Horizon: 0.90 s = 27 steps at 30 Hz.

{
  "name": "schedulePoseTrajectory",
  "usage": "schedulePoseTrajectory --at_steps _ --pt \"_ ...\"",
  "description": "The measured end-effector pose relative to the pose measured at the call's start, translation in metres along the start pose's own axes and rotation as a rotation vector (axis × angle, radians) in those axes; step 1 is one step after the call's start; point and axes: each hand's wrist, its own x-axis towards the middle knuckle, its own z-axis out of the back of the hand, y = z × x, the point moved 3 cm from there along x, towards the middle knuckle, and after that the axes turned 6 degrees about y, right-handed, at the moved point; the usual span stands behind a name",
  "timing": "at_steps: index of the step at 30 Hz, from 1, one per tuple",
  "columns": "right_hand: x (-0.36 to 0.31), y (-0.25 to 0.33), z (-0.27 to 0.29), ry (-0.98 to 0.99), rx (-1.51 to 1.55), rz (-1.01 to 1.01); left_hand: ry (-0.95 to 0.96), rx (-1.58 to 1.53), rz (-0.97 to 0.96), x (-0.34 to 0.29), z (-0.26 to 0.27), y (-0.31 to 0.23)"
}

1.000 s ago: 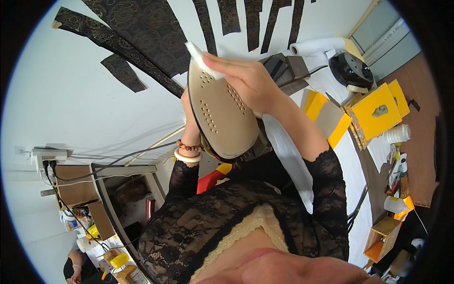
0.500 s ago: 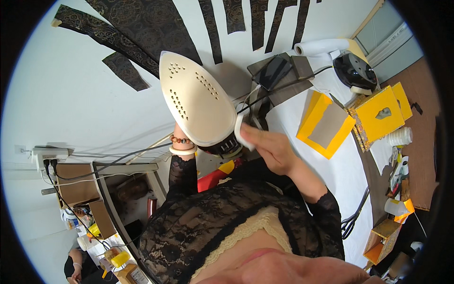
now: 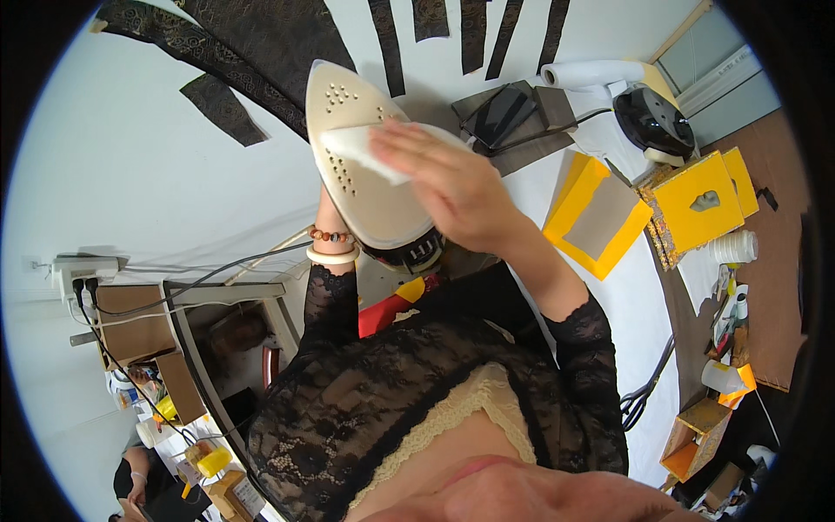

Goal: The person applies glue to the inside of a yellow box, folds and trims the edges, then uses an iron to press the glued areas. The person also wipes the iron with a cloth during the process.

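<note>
A clothes iron (image 3: 370, 196) is held up with its pale, holed soleplate facing me and its tip pointing away. My left wrist (image 3: 328, 213), wearing a beaded bracelet and a pale bangle, goes behind the iron. The left hand itself is hidden there, and the raised iron rests in its grip. My right hand (image 3: 457, 191) lies across the soleplate, fingers stretched and together. Under those fingers it holds a folded white cloth (image 3: 357, 148) pressed to the metal; whether it is fabric or paper I cannot tell.
Dark patterned fabric pieces (image 3: 261, 52) lie on the white surface at the far side. To the right are a yellow-edged grey panel (image 3: 600, 222), yellow boxes (image 3: 700, 204), a black appliance (image 3: 652, 122) and a white roll (image 3: 600, 73). A power strip (image 3: 83, 274) with cords is at left; another person (image 3: 143, 487) sits lower left.
My right hand has moved left and away from me, from the iron's heel onto the middle of the soleplate, with the white cloth. The iron has shifted slightly.
</note>
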Motion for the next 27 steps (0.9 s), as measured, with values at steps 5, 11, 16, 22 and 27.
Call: schedulePoseTrajectory --at_steps 5,11,16,22,27 --pt "-0.012 0.018 -0.033 0.244 0.072 0.106 -0.016 -0.001 -0.011 -0.001 0.004 -0.006" --pt "-0.071 -0.007 0.012 0.164 0.566 -0.285 -0.038 -0.068 0.051 -0.001 0.033 0.001" --pt "-0.059 -0.037 0.04 -0.611 1.125 -0.649 -0.081 -0.092 0.079 -0.024 0.053 0.011" --pt "-0.058 -0.123 0.057 -0.913 1.014 -0.684 -0.142 -0.164 0.067 -0.016 0.08 0.028" --pt "-0.097 -0.268 0.097 -1.213 0.749 -0.9 -0.148 -0.199 0.065 -0.03 0.024 0.001"
